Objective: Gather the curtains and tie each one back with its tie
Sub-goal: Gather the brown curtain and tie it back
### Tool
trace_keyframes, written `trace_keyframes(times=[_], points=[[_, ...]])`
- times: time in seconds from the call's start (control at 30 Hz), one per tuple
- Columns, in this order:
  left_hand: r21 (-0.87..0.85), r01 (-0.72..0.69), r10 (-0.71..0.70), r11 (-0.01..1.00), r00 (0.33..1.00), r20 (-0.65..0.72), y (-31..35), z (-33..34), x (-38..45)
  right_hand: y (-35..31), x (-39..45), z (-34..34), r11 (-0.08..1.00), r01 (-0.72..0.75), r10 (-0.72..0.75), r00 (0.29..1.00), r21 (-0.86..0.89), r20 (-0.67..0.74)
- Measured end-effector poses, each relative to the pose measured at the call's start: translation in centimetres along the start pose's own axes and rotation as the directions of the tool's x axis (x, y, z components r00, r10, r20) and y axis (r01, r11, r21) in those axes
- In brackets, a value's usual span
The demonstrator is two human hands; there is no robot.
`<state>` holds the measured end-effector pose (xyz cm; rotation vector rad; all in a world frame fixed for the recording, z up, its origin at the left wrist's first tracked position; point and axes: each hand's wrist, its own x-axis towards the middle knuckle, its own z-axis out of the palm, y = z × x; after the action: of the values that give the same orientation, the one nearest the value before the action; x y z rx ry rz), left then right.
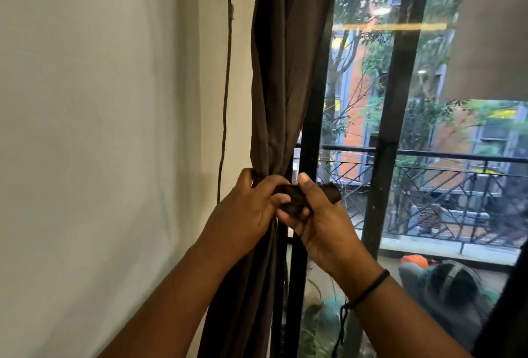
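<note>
The curtain [283,77] hangs gathered; both the left hand [245,212] and right hand [320,214] grip its tie [294,196] with curled fingers.

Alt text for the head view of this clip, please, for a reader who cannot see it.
Two hands work a dark brown tie around a gathered brown curtain beside a window: the left hand grips the bunched fabric, the right hand pinches the tie. A pale wall lies left; a balcony railing and trees show through the glass.
</note>
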<state>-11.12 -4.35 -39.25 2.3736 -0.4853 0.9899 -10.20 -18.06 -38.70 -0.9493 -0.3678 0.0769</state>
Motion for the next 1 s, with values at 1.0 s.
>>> trace_keyframes(times=[1.0], points=[[-0.337, 0.304, -0.379, 0.891, 0.907, -0.183, 8.4, 6.9, 2.9, -5.0, 3.1, -11.4, -0.058, 0.796, -0.574, 0.467, -0.602, 0.673]])
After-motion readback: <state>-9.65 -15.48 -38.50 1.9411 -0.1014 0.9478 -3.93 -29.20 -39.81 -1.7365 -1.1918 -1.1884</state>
